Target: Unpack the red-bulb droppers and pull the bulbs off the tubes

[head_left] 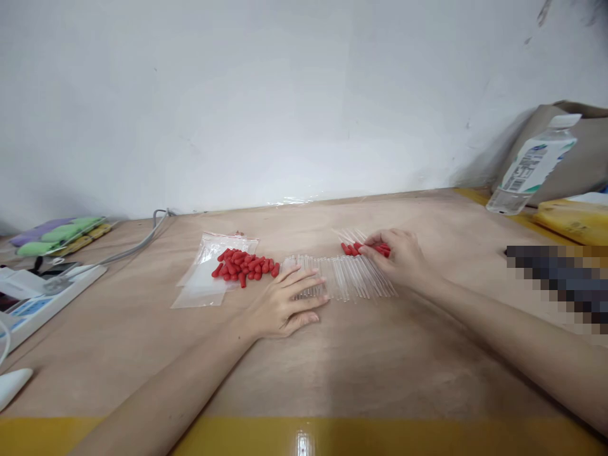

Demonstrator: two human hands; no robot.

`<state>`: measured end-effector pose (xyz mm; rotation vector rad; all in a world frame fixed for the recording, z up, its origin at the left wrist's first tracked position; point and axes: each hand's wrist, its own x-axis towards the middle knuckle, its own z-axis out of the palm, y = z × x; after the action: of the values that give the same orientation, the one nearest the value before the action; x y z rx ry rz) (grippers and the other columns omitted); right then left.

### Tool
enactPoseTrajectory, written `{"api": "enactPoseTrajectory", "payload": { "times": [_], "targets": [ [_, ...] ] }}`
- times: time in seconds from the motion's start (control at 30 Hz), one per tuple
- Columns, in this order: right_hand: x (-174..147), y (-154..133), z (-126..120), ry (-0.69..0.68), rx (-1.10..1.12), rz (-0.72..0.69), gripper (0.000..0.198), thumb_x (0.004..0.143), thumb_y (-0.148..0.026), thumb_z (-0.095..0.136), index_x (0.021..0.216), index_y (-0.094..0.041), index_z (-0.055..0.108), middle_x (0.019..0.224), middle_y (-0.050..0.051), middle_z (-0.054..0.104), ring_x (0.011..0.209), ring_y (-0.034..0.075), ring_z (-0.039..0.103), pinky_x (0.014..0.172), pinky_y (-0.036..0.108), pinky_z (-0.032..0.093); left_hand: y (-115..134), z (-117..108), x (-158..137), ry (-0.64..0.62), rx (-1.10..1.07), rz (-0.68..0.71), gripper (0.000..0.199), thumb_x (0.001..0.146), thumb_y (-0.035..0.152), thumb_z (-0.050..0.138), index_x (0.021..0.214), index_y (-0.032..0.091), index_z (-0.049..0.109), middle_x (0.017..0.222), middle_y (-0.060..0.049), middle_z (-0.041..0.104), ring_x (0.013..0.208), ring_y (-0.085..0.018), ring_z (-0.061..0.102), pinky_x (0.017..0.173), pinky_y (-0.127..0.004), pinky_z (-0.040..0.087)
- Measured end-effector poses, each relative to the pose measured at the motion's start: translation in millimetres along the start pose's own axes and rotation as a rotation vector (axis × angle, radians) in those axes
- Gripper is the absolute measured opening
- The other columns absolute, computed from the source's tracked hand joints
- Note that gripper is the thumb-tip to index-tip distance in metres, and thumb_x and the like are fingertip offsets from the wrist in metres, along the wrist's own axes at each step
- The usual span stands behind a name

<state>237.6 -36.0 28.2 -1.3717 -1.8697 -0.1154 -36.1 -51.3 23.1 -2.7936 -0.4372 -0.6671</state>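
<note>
My left hand [287,303] lies open with fingers spread over the left part of a row of thin clear glass tubes [351,278]. Just left of its fingertips is a heap of red rubber dropper bulbs [240,263], partly on clear plastic zip bags [199,288]. At the far end of the tubes, my right hand [396,253] has thumb and fingers closed around a red rubber bulb, which they partly hide. Several more red bulbs [349,249] sit in a row there, with thin clear tubes reaching beyond them. Some of that row is hidden behind the right hand.
A white power strip [57,301] with a grey cable [135,247] lies at the left, near green and purple packets [61,234]. At the right stand a plastic bottle [532,168] and a grey-brown bag [570,158], beside a yellow package [574,218]. A white wall [294,114] rises behind the table.
</note>
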Motion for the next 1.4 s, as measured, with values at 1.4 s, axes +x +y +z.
{"api": "enactPoseTrajectory", "payload": {
  "times": [1.4],
  "targets": [
    [-39.5,-28.5,21.0,0.122,-0.034,-0.837,0.015,0.08,-0.015,0.057,0.094,-0.012,0.061,0.091,0.005,0.068,0.091,0.018,0.059,0.079,0.031,0.052,15.4,24.3,12.7,0.257,-0.056,-0.054,0.009,0.082,0.009,0.05,0.088,0.011,0.057,0.084,-0.007,0.066,0.09,-0.016,0.062,0.092,-0.035,0.049]
  ]
}}
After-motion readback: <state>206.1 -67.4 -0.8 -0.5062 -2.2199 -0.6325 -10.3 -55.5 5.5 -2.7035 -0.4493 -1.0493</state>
